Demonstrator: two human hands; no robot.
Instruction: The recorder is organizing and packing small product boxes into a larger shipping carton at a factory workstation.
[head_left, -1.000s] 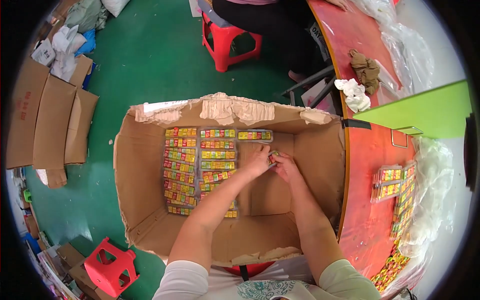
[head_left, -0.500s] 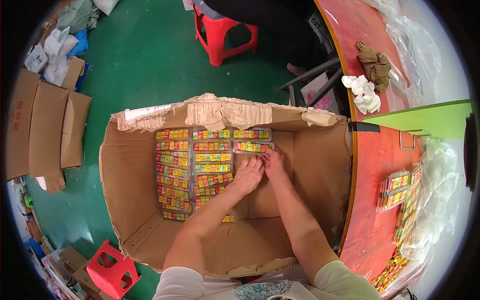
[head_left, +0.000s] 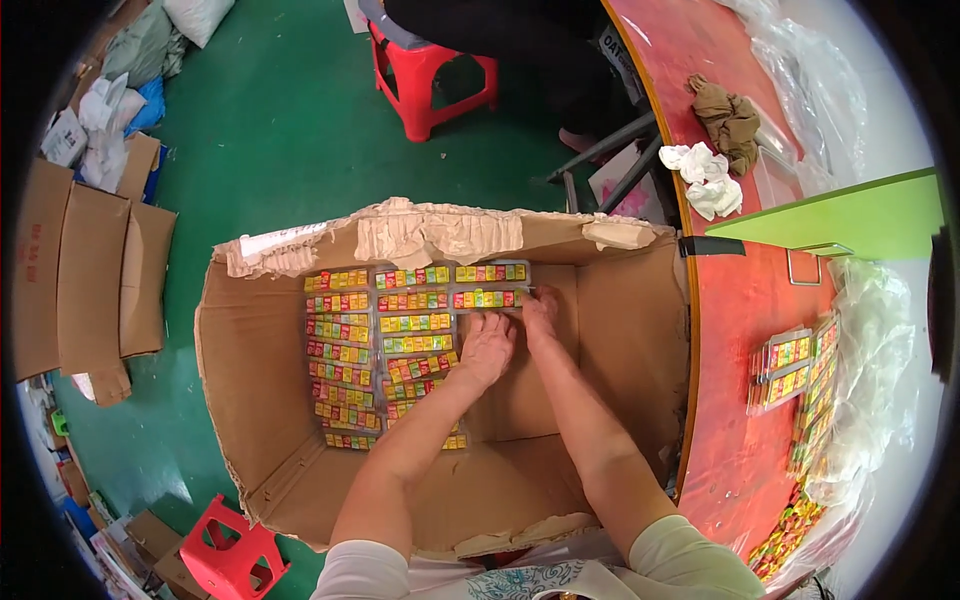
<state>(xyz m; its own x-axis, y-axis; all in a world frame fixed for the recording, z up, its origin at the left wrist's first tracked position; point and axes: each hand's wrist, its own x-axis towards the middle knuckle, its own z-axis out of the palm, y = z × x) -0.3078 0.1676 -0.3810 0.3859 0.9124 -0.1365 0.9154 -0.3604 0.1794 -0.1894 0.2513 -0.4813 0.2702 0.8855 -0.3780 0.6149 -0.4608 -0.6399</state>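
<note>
Inside a big cardboard box (head_left: 630,345), clear plastic packs lie in columns, each showing a row of small red, yellow and green blocks. The top pack of the right column (head_left: 488,299) is between my hands, just below another pack (head_left: 491,272). My right hand (head_left: 541,312) has its fingers closed on that pack's right end. My left hand (head_left: 487,346) has its bent fingers together at the near edge; its thumb is hidden. The left column (head_left: 338,327) and middle column (head_left: 415,323) lie beside them; my left forearm covers part of the lower packs.
A red-topped table (head_left: 735,390) borders the box on the right, holding stacked packs (head_left: 783,367), loose colourful pieces (head_left: 785,535), cloths (head_left: 725,125) and a green panel (head_left: 850,215). Red stools (head_left: 235,550) stand on the green floor. A person's dark-clothed leg (head_left: 520,30) is beyond; flattened cartons (head_left: 95,270) lean left.
The pack between my hands has settled more level below the top one. My right hand has turned slightly around its end. The whole view has shifted a little.
</note>
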